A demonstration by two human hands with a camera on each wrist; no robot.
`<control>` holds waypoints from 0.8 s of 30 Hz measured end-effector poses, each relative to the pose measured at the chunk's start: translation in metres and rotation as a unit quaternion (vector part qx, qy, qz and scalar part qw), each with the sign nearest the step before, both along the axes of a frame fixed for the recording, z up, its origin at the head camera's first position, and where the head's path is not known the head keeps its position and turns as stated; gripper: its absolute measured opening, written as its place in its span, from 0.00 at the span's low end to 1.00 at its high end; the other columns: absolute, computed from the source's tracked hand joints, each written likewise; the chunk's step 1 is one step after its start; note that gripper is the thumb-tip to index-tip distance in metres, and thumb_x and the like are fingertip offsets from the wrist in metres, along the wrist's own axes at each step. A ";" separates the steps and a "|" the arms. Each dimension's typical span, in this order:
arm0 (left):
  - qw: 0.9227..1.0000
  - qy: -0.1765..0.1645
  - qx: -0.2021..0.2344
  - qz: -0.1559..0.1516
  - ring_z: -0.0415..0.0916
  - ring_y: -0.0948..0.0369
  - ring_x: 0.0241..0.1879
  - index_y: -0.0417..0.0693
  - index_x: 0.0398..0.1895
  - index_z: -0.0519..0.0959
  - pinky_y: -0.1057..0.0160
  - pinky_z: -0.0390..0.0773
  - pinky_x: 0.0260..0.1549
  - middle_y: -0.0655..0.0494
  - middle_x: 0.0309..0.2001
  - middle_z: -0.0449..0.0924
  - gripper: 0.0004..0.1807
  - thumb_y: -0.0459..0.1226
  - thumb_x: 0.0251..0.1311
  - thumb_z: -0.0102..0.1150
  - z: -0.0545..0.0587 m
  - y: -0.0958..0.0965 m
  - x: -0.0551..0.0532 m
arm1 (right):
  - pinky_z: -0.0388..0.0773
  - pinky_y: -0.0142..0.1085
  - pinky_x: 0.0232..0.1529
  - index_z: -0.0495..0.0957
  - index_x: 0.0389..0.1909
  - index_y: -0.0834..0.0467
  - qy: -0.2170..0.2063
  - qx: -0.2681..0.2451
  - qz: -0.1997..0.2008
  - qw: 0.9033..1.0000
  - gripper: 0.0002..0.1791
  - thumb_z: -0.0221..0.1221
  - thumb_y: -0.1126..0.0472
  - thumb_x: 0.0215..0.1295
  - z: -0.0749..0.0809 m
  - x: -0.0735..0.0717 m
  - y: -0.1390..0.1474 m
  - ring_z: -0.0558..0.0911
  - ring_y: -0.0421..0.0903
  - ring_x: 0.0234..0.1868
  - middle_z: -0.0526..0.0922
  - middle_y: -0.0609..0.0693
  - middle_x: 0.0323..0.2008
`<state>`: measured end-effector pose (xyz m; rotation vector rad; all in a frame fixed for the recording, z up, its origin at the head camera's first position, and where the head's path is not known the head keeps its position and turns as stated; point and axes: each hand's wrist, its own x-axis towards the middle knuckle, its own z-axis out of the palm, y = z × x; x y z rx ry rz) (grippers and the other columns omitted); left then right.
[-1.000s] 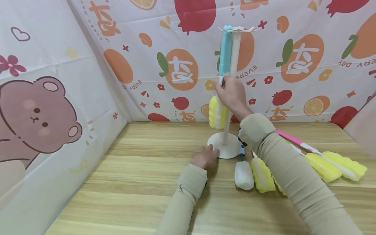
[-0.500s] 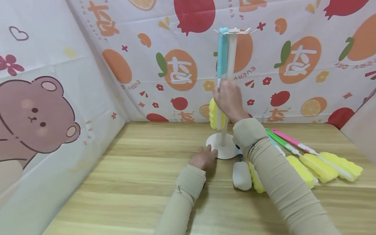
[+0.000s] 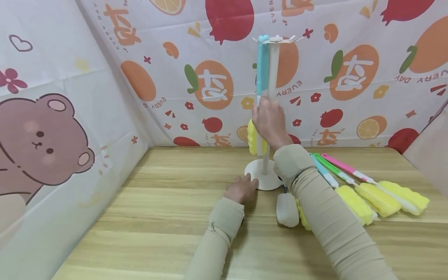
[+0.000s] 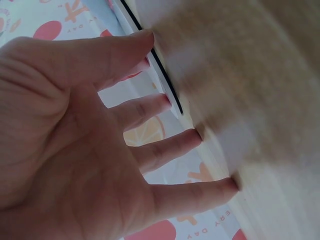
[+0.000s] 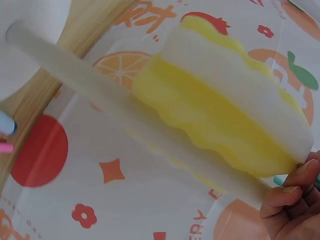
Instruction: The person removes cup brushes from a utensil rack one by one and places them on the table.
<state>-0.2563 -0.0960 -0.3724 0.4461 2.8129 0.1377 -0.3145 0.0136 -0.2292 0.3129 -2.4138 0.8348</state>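
A white stand's post (image 3: 273, 74) rises from a round base (image 3: 267, 182) to a ring of hooks (image 3: 278, 40). At the left hooks hang two teal handles side by side, one belonging to a yellow-and-white sponge bottle brush (image 3: 257, 138). My right hand (image 3: 270, 121) pinches this brush just above its sponge head, beside the post; the right wrist view shows the fingertips (image 5: 307, 172) at the sponge's end. A second yellow sponge edge shows behind the post there. My left hand (image 3: 242, 189) has its fingers spread at the base rim, some fingertips (image 4: 231, 185) resting on the wooden table.
Right of the stand lies a brush with a white sponge head (image 3: 287, 210). Further right are several yellow sponge brushes, including ones with a blue handle (image 3: 323, 171), a green handle (image 3: 332, 168) and a pink handle (image 3: 346, 167). A fruit-print cloth (image 3: 196, 35) hangs close behind.
My right hand has shifted slightly down and left, still pinching the brush. Its sleeve has moved left, uncovering more of the brushes on the table. My left hand stays at the base.
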 end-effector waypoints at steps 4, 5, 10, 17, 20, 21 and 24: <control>1.000 0.000 -0.002 0.002 0.65 0.45 0.63 0.53 0.57 0.74 0.34 0.76 0.47 0.49 0.73 0.62 0.13 0.33 0.72 0.52 0.000 -0.001 0.000 | 0.84 0.42 0.43 0.77 0.49 0.72 0.014 0.020 -0.007 1.000 0.18 0.53 0.58 0.78 -0.001 0.000 -0.001 0.85 0.56 0.32 0.83 0.62 0.35; 1.000 0.000 -0.002 0.002 0.65 0.45 0.63 0.53 0.57 0.74 0.34 0.76 0.47 0.49 0.73 0.62 0.13 0.33 0.72 0.52 0.000 -0.001 0.000 | 0.84 0.42 0.43 0.77 0.49 0.72 0.014 0.023 -0.009 1.000 0.18 0.53 0.58 0.78 -0.001 0.000 -0.001 0.85 0.56 0.33 0.83 0.63 0.35; 1.000 -0.003 0.008 0.001 0.63 0.43 0.66 0.52 0.57 0.75 0.34 0.75 0.48 0.47 0.75 0.60 0.13 0.33 0.73 0.51 0.000 0.000 -0.001 | 0.84 0.42 0.43 0.77 0.48 0.72 0.015 0.037 -0.017 0.999 0.18 0.53 0.58 0.78 0.000 -0.001 -0.001 0.85 0.57 0.33 0.84 0.63 0.36; 1.000 -0.001 0.004 0.006 0.62 0.44 0.67 0.52 0.58 0.74 0.35 0.75 0.48 0.48 0.75 0.60 0.14 0.33 0.73 0.51 0.002 0.000 -0.002 | 0.84 0.43 0.43 0.77 0.47 0.72 0.028 0.036 -0.010 0.999 0.17 0.53 0.59 0.77 0.002 0.000 -0.001 0.85 0.57 0.33 0.83 0.63 0.35; 1.000 -0.006 0.000 0.006 0.62 0.44 0.67 0.53 0.59 0.74 0.35 0.75 0.48 0.49 0.76 0.59 0.15 0.34 0.73 0.51 0.002 -0.001 -0.001 | 0.84 0.43 0.43 0.77 0.47 0.72 0.028 0.029 -0.006 0.999 0.17 0.54 0.59 0.77 0.001 0.000 -0.001 0.85 0.57 0.33 0.83 0.63 0.36; 1.000 -0.007 0.000 0.007 0.61 0.44 0.68 0.53 0.60 0.74 0.35 0.75 0.49 0.49 0.76 0.59 0.15 0.34 0.73 0.50 0.002 0.000 -0.001 | 0.84 0.43 0.43 0.77 0.48 0.72 0.028 0.027 -0.005 0.999 0.17 0.54 0.59 0.77 0.000 0.001 -0.001 0.85 0.57 0.33 0.84 0.63 0.36; 1.000 -0.013 0.007 0.013 0.59 0.44 0.70 0.54 0.60 0.73 0.35 0.74 0.50 0.50 0.77 0.58 0.16 0.34 0.72 0.50 0.001 0.000 0.000 | 0.84 0.43 0.43 0.77 0.48 0.73 0.026 0.026 -0.002 0.999 0.16 0.55 0.60 0.77 -0.001 0.001 0.001 0.86 0.57 0.34 0.84 0.64 0.37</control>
